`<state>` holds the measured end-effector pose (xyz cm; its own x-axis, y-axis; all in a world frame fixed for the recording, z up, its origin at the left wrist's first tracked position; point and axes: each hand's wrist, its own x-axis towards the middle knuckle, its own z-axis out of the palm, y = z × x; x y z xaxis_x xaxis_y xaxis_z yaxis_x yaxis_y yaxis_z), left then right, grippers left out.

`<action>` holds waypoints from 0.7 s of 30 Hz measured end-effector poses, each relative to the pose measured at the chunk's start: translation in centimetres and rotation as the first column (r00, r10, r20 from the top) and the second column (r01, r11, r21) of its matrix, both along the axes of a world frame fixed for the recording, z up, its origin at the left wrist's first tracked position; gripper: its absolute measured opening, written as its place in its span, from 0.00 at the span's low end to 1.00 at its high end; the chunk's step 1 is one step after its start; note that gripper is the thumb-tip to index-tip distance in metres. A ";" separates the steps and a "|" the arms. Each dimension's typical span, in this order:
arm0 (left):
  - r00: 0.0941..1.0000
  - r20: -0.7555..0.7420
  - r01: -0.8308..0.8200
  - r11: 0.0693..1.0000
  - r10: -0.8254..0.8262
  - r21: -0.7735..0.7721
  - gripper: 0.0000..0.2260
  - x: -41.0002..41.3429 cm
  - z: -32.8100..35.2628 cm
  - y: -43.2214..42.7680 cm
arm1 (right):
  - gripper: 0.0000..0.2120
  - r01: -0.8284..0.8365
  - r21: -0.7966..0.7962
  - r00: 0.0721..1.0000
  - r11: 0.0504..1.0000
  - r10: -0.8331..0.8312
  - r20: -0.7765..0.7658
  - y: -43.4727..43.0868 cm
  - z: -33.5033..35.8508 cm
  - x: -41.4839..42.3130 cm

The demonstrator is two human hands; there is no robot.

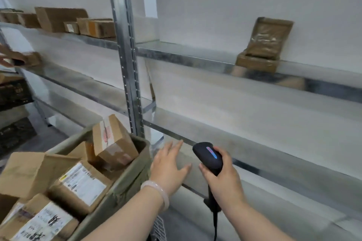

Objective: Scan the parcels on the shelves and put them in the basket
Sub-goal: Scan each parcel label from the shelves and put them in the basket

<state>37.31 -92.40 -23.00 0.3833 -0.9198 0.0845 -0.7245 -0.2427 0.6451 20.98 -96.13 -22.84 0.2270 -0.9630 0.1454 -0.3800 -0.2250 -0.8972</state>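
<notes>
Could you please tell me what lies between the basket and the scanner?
In the head view, the open left hand lies between the basket and the scanner, which the right hand grips.

Parcel labels (pixel 82 183) carry print — all too blurred to read.

Parcels (pixel 82 184) in basket (pixel 127 186) left of shelves (pixel 244 148).
</notes>
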 end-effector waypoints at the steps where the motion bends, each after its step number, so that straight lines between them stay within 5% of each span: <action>1: 0.999 0.006 0.036 0.999 -0.036 -0.002 0.33 -1.0 0.5 -0.8 | 0.26 0.029 -0.021 1.000 0.999 -0.029 0.007 -0.3 0.4 -1.1; 8: 0.981 0.056 0.193 0.964 -0.186 -0.184 0.33 -6.9 8.8 -7.1 | 0.26 0.151 -0.197 0.984 0.969 -0.127 0.128 -3.4 7.2 -6.9; 21: 0.977 0.005 0.197 0.890 -0.214 -0.412 0.33 -10.5 23.4 -15.3 | 0.22 0.264 -0.404 0.923 0.876 -0.108 0.369 -11.3 23.0 -11.1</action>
<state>26.79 -107.74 0.39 0.2005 -0.8662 0.4577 -0.7017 0.1990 0.6841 9.86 -107.47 0.20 -0.0852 -0.7997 0.5943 -0.1591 -0.5779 -0.8005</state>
